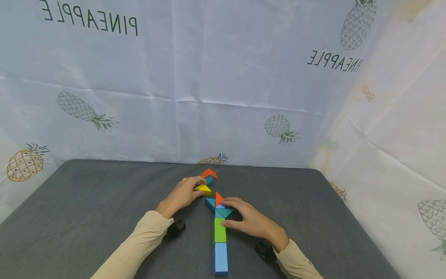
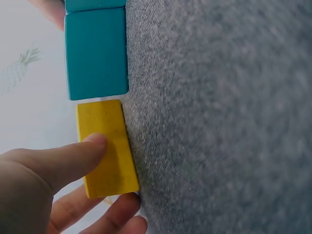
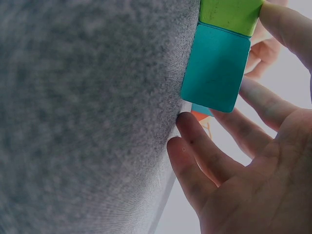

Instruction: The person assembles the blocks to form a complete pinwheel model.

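My left hand pinches a yellow triangular block; in the left wrist view the thumb lies on its flat face, with fingers behind. The yellow block sits just beyond a row of blocks. My right hand rests along the row's right side, fingers spread. Its thumb touches a green block and its index fingertip is at an orange triangular block. Teal triangular blocks stick out left and right. A light blue rectangular block forms the near end.
Past the left hand, a blue block and another orange block lie toward the far edge of the dark grey table. A pineapple-print cloth hangs behind it. Dark wrist devices are on both wrists.
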Demonstrator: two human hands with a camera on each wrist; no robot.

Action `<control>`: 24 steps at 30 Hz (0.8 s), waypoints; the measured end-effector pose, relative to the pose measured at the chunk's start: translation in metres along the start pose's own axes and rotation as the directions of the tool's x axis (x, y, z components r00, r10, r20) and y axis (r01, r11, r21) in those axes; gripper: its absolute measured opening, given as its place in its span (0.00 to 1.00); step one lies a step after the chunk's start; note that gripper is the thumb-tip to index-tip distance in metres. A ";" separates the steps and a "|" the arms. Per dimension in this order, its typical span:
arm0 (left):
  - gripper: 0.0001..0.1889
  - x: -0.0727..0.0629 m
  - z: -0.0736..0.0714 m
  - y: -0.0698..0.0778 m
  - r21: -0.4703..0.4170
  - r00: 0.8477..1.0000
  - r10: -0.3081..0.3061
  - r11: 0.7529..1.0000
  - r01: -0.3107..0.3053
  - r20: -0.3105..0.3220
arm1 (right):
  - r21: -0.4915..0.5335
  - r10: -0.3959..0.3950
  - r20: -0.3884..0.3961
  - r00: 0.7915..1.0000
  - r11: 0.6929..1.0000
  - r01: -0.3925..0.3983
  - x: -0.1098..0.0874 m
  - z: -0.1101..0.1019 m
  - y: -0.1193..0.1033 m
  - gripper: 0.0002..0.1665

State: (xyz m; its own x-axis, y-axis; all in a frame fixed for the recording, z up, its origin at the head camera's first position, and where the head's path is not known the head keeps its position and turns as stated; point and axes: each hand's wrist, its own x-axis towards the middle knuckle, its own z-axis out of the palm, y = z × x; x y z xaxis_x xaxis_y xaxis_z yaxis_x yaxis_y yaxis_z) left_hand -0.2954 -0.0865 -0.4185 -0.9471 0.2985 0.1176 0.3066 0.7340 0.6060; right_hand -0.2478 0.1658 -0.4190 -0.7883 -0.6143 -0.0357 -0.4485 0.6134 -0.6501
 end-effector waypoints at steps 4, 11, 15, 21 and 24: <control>0.14 -0.002 -0.004 -0.002 0.015 1.000 -0.005 1.000 0.005 0.010 | -0.003 0.001 0.000 1.000 1.000 -0.001 0.000 0.000 0.000 0.39; 0.13 -0.006 -0.012 -0.007 0.020 0.999 -0.026 0.999 0.025 0.030 | -0.006 0.002 0.001 1.000 1.000 -0.002 0.000 0.001 0.000 0.38; 0.13 -0.008 -0.016 -0.009 0.024 0.997 -0.045 0.999 0.044 0.055 | -0.008 0.002 -0.003 1.000 1.000 -0.002 0.000 0.001 0.000 0.38; 0.14 -0.010 -0.020 -0.011 0.027 0.994 -0.038 0.999 0.035 0.104 | -0.003 0.012 0.001 1.000 1.000 -0.012 0.000 0.000 -0.001 0.38; 0.15 -0.012 -0.022 -0.011 0.028 0.992 -0.037 0.999 0.034 0.116 | 0.000 0.016 0.003 1.000 1.000 -0.016 0.000 0.001 -0.001 0.38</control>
State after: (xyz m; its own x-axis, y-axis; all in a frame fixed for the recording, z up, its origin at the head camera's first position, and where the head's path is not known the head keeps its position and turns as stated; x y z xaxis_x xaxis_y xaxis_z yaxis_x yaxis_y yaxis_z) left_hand -0.2896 -0.1113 -0.4094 -0.9404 0.3399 0.0024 0.2764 0.7604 0.5878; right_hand -0.2469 0.1653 -0.4188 -0.7941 -0.6059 -0.0490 -0.4356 0.6234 -0.6493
